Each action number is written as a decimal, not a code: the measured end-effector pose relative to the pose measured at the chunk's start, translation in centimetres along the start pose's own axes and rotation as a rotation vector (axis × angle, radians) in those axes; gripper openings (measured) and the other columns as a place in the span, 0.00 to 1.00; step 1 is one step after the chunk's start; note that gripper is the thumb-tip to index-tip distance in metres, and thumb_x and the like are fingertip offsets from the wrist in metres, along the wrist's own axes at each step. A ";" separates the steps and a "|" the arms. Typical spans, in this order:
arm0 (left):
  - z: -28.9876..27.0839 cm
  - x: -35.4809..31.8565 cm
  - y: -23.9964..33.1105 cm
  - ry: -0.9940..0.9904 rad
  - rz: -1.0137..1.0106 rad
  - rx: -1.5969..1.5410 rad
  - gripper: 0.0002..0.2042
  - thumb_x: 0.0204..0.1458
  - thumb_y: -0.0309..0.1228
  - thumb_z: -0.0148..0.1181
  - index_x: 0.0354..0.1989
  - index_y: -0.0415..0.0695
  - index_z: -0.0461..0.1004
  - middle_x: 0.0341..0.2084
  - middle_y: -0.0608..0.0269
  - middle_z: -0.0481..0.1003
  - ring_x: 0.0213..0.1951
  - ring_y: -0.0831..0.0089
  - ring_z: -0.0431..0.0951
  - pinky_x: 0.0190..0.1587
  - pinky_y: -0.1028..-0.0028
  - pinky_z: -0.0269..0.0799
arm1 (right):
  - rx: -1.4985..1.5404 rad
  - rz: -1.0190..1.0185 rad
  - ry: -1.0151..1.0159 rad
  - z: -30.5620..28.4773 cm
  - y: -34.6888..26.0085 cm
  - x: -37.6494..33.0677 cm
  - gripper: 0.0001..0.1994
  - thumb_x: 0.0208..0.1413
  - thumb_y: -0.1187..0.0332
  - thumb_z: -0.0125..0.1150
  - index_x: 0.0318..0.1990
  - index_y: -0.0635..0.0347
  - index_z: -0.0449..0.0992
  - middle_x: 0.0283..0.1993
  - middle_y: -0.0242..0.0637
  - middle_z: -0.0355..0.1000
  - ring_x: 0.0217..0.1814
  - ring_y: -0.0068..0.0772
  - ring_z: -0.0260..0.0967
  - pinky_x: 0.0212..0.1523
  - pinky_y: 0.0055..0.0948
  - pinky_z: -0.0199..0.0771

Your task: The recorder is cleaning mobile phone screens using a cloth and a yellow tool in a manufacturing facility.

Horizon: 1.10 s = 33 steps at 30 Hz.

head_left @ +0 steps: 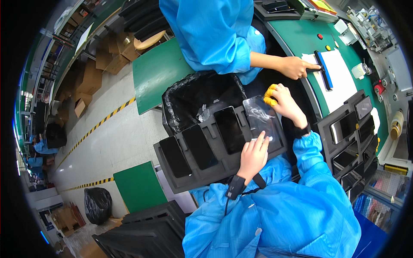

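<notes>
A dark grey foam tray point(223, 165) lies across my lap, with several black phone-shaped glass panels in its slots. On the rightmost panel is a shiny, wrinkled clear film point(259, 112). My left hand point(254, 155) lies on the near part of that panel, fingers stretched out beside a small white patch. Yellow finger cots cover fingertips of my right hand point(280, 102). Those fingers are curled together at the film's far right corner and seem to pinch it, though the contact is partly hidden. The other panels point(199, 147) lie to the left, untouched.
Beyond the tray stands a bin lined with a black bag point(172, 101). Across from me, a co-worker's hand point(297, 67) holds a blue-and-black bar-shaped tool point(323, 71) over white sheets on a green bench point(292, 36). Another tray of panels point(329, 148) is at right; stacked black trays point(146, 232) stand lower left.
</notes>
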<state>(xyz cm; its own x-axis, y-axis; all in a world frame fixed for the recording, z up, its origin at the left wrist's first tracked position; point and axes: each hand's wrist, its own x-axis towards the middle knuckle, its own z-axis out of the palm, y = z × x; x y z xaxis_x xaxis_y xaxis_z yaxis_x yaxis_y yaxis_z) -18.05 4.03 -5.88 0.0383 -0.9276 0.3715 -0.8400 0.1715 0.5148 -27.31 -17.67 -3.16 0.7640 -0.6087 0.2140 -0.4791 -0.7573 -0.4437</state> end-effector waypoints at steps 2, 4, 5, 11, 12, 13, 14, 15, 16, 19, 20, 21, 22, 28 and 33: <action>2.0 0.4 -0.6 -0.016 -0.006 -0.012 0.21 0.43 0.27 0.59 0.50 0.39 0.73 0.55 0.55 0.70 0.38 0.67 0.72 0.40 0.70 0.66 | -0.041 0.064 -0.011 0.8 1.1 0.5 0.10 0.46 0.69 0.63 0.37 0.61 0.77 0.40 0.43 0.69 0.48 0.46 0.63 0.51 0.40 0.59; 3.6 0.3 -1.1 -0.064 -0.039 0.060 0.22 0.40 0.26 0.60 0.49 0.38 0.73 0.56 0.56 0.69 0.35 0.67 0.71 0.38 0.70 0.65 | -0.170 0.124 -0.102 1.4 1.2 1.0 0.11 0.47 0.67 0.62 0.38 0.63 0.77 0.40 0.44 0.70 0.48 0.45 0.63 0.51 0.40 0.59; 3.8 0.4 -1.2 -0.089 -0.042 0.072 0.23 0.40 0.26 0.61 0.50 0.37 0.73 0.57 0.55 0.68 0.35 0.66 0.71 0.37 0.69 0.65 | -0.241 0.113 -0.094 2.0 1.4 0.9 0.12 0.49 0.61 0.61 0.38 0.58 0.78 0.39 0.39 0.70 0.48 0.41 0.63 0.48 0.41 0.58; 3.7 0.2 -0.9 -0.139 -0.054 0.106 0.27 0.40 0.26 0.61 0.53 0.37 0.71 0.61 0.55 0.64 0.34 0.66 0.70 0.37 0.70 0.64 | -0.266 0.082 -0.034 3.0 1.7 0.7 0.10 0.48 0.64 0.62 0.35 0.58 0.79 0.38 0.37 0.71 0.47 0.40 0.64 0.50 0.42 0.58; 3.7 0.2 -0.9 -0.143 -0.053 0.107 0.27 0.40 0.26 0.61 0.53 0.37 0.71 0.61 0.55 0.64 0.34 0.66 0.70 0.37 0.70 0.64 | -0.348 0.012 0.014 2.8 1.2 0.8 0.09 0.48 0.65 0.62 0.35 0.58 0.79 0.38 0.37 0.71 0.47 0.39 0.64 0.51 0.43 0.58; 3.7 0.2 -0.9 -0.140 -0.055 0.114 0.26 0.40 0.26 0.60 0.54 0.38 0.71 0.61 0.56 0.65 0.33 0.67 0.69 0.37 0.70 0.64 | -0.390 0.013 0.000 2.6 0.5 0.8 0.08 0.46 0.68 0.62 0.35 0.57 0.79 0.39 0.36 0.72 0.48 0.39 0.65 0.55 0.45 0.57; 3.7 0.2 -0.8 -0.134 -0.057 0.121 0.26 0.40 0.26 0.60 0.54 0.39 0.71 0.61 0.56 0.65 0.32 0.67 0.68 0.36 0.71 0.63 | -0.390 0.014 0.001 2.6 0.2 0.6 0.08 0.46 0.68 0.62 0.35 0.57 0.79 0.39 0.36 0.72 0.48 0.39 0.65 0.55 0.45 0.57; 3.6 0.2 -0.7 -0.135 -0.054 0.120 0.26 0.40 0.26 0.60 0.54 0.39 0.71 0.61 0.56 0.65 0.32 0.67 0.68 0.36 0.71 0.63 | -0.404 -0.002 -0.006 2.6 0.1 0.4 0.09 0.45 0.70 0.62 0.36 0.56 0.79 0.39 0.36 0.72 0.48 0.40 0.65 0.56 0.45 0.56; 3.5 0.3 -0.6 -0.154 -0.082 0.098 0.24 0.42 0.26 0.59 0.53 0.39 0.71 0.60 0.55 0.65 0.34 0.66 0.69 0.38 0.70 0.64 | -0.419 -0.019 -0.014 2.5 -0.1 0.1 0.10 0.44 0.71 0.62 0.36 0.55 0.79 0.39 0.36 0.72 0.49 0.40 0.65 0.58 0.45 0.56; 3.9 -0.3 -1.1 -0.067 -0.151 -0.045 0.20 0.44 0.26 0.58 0.49 0.39 0.72 0.57 0.54 0.67 0.38 0.61 0.71 0.40 0.67 0.66 | -0.222 -0.143 0.002 0.4 -2.1 -1.4 0.10 0.40 0.73 0.62 0.35 0.55 0.78 0.41 0.37 0.70 0.50 0.44 0.63 0.59 0.47 0.55; 4.1 -0.6 -1.3 0.036 -0.189 -0.168 0.17 0.45 0.25 0.58 0.47 0.39 0.72 0.55 0.53 0.68 0.41 0.58 0.72 0.42 0.66 0.67 | -0.068 -0.247 0.009 -0.8 -2.8 -2.1 0.10 0.39 0.73 0.62 0.33 0.55 0.78 0.41 0.38 0.70 0.50 0.45 0.63 0.59 0.47 0.55; 2.9 -0.7 -1.0 0.067 -0.381 -0.339 0.16 0.45 0.24 0.60 0.44 0.37 0.70 0.49 0.50 0.69 0.43 0.53 0.71 0.46 0.61 0.68 | 0.070 -0.302 -0.049 -1.9 -3.8 -3.1 0.09 0.40 0.72 0.63 0.33 0.54 0.76 0.39 0.36 0.67 0.50 0.45 0.62 0.58 0.48 0.54; 2.3 -0.9 -0.9 0.254 -0.416 -0.337 0.19 0.43 0.24 0.65 0.44 0.36 0.67 0.45 0.48 0.68 0.45 0.53 0.71 0.46 0.61 0.69 | 0.174 -0.345 -0.102 -3.1 -4.8 -4.3 0.08 0.41 0.70 0.63 0.32 0.53 0.77 0.38 0.35 0.67 0.49 0.44 0.62 0.58 0.48 0.53; -6.2 -1.4 -1.5 -0.086 -0.144 -0.616 0.10 0.44 0.25 0.67 0.36 0.41 0.77 0.33 0.57 0.75 0.41 0.62 0.76 0.45 0.67 0.70 | 0.570 -0.292 -0.169 -7.8 -8.7 -9.7 0.14 0.43 0.64 0.69 0.40 0.54 0.79 0.44 0.36 0.69 0.50 0.42 0.64 0.59 0.42 0.58; -11.7 4.0 -6.0 0.501 -0.329 -0.076 0.03 0.50 0.23 0.57 0.32 0.41 0.76 0.30 0.57 0.74 0.34 0.59 0.76 0.38 0.65 0.69 | 0.485 0.129 0.055 -7.6 -10.3 -9.8 0.25 0.45 0.67 0.71 0.53 0.58 0.73 0.48 0.39 0.68 0.42 0.33 0.66 0.46 0.29 0.70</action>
<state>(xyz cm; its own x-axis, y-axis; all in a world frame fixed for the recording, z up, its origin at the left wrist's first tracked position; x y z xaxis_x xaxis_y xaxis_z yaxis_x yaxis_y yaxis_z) -6.54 3.16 1.57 0.5556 -0.6697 0.4927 -0.7003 -0.0575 0.7116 -33.14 -5.74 5.91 0.6819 -0.7114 0.1701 -0.3020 -0.4856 -0.8203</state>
